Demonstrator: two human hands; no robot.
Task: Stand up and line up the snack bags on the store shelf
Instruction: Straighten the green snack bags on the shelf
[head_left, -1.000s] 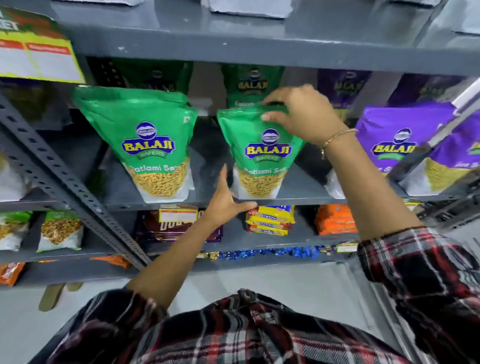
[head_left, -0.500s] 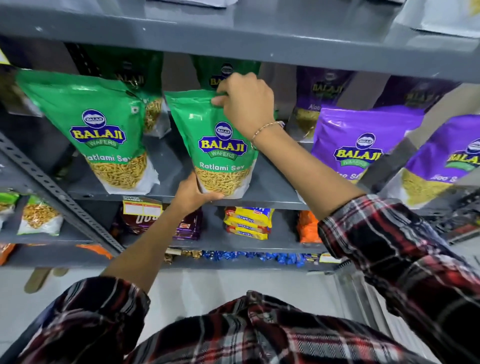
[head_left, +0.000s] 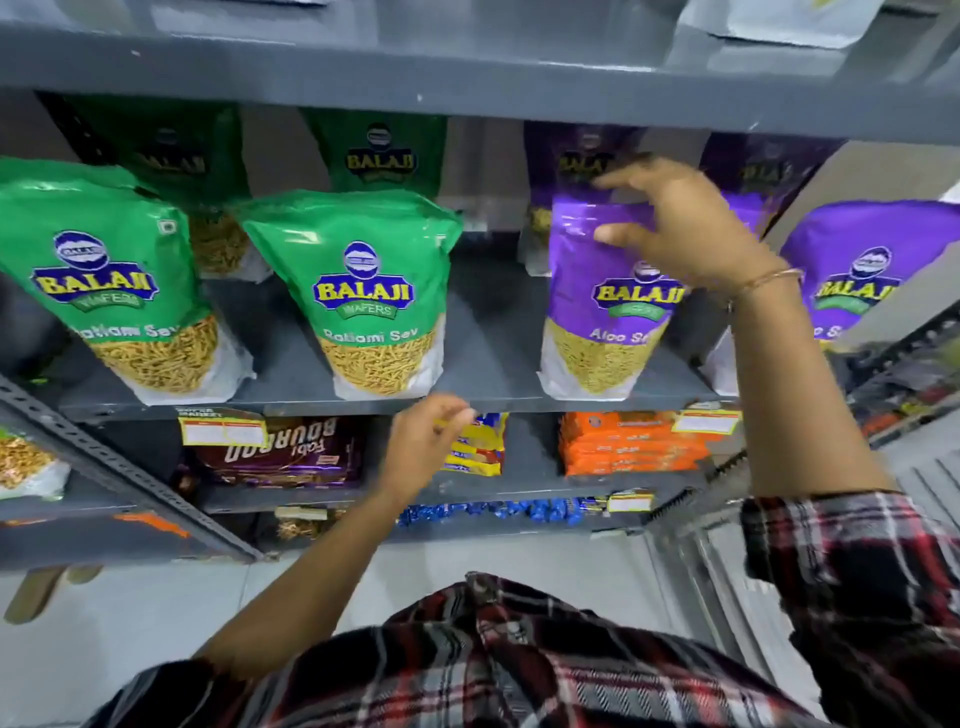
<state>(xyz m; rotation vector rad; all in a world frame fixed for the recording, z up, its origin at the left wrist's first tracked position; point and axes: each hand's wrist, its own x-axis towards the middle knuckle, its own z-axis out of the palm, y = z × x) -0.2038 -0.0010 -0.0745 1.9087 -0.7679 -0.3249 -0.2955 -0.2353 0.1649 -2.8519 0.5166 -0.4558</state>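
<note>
Reaching right hand (head_left: 675, 223), fingers spread, not yet gripping, at top of purple bag (head_left: 602, 301), frame centre-right. Left hand (head_left: 426, 441) loose, empty, below shelf (head_left: 488, 384) edge. Two green bags (head_left: 374, 291) at left upright, aligned; purple row apparently remaining.

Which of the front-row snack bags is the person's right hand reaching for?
The purple Aloo Sev bag just right of the shelf's middle. The right hand is spread open over its top; both green bags stand clear.
</note>
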